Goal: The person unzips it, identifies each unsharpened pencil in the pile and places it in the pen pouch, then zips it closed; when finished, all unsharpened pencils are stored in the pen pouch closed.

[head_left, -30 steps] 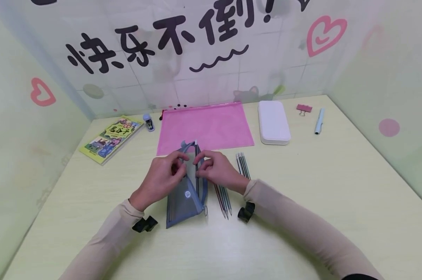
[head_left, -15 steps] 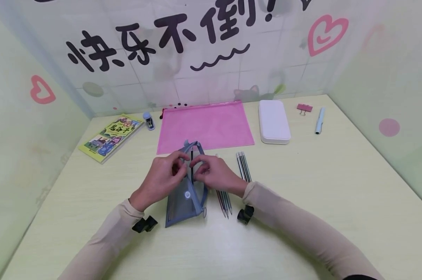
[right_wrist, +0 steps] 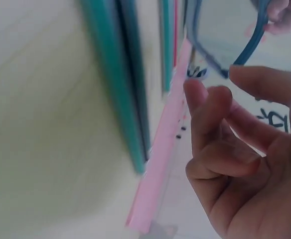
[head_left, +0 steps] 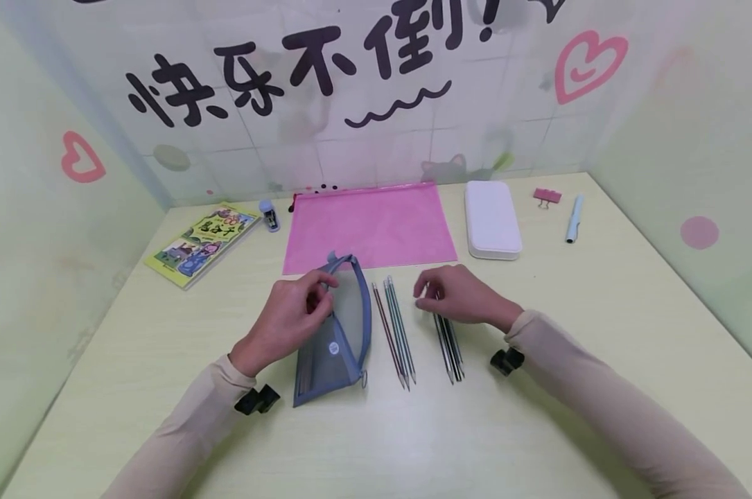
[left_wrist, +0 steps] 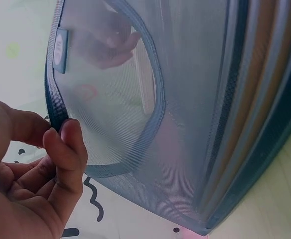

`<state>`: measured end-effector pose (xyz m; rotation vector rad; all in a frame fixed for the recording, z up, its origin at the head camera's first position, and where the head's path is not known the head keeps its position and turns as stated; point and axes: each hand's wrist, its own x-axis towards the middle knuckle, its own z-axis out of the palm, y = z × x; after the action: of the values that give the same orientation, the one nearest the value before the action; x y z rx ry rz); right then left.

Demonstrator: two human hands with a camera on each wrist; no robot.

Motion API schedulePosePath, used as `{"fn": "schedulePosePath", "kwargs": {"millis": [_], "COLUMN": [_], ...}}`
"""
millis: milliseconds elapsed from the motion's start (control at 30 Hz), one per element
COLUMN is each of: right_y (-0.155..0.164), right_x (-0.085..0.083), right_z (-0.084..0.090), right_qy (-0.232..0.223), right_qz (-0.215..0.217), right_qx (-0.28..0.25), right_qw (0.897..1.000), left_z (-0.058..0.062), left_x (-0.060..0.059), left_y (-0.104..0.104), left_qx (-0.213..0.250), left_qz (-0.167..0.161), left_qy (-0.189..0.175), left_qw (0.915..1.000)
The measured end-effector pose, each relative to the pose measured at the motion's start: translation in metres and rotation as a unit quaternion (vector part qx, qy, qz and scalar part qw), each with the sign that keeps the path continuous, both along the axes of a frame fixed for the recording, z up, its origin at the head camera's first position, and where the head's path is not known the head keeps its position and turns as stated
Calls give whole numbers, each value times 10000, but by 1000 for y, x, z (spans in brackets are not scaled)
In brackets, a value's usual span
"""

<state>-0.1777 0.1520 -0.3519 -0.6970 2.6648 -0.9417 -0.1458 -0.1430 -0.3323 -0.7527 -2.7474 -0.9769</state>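
Observation:
A blue mesh pencil pouch [head_left: 335, 339] lies on the pale green table [head_left: 600, 346] with its mouth held open. My left hand [head_left: 322, 287] pinches the pouch rim between thumb and forefinger; in the left wrist view the left hand [left_wrist: 56, 132] grips the dark edge band of the pouch [left_wrist: 185, 99], with pencils showing inside. My right hand [head_left: 421, 296] hovers with loosely curled fingers over the far ends of the right bundle of pencils [head_left: 452, 350]. In the right wrist view the right hand [right_wrist: 218, 84] holds nothing, beside green pencils [right_wrist: 115, 89]. Another bundle of pencils [head_left: 396, 333] lies between pouch and right hand.
A pink zip folder [head_left: 371, 225] lies behind the pouch. A white case [head_left: 491, 219], a pink binder clip [head_left: 547, 197] and a light blue pen [head_left: 573, 219] sit at the back right. A picture book [head_left: 201, 242] and a small bottle [head_left: 269, 215] are back left. Walls enclose three sides.
My right hand left the pouch mouth and moved right to the right pencil bundle. The pencil that stuck out of the pouch has slid inside. My left hand kept its grip.

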Motion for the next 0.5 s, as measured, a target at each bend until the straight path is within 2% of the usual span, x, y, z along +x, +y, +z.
{"fn": "schedulePosePath", "kwargs": {"millis": [167, 500], "right_y": [17, 17], "right_x": [3, 8], "right_z": [-6, -13], "right_qy": [-37, 180], "right_qz": [122, 105], "right_qx": [400, 557], "right_qw": [9991, 9982], "left_z": [0, 0], "left_x": [0, 0], "left_y": [0, 2], "left_qx": [-45, -70], "left_qz": [-25, -42], "left_qy": [-23, -32], "left_qw": [10000, 10000]}}
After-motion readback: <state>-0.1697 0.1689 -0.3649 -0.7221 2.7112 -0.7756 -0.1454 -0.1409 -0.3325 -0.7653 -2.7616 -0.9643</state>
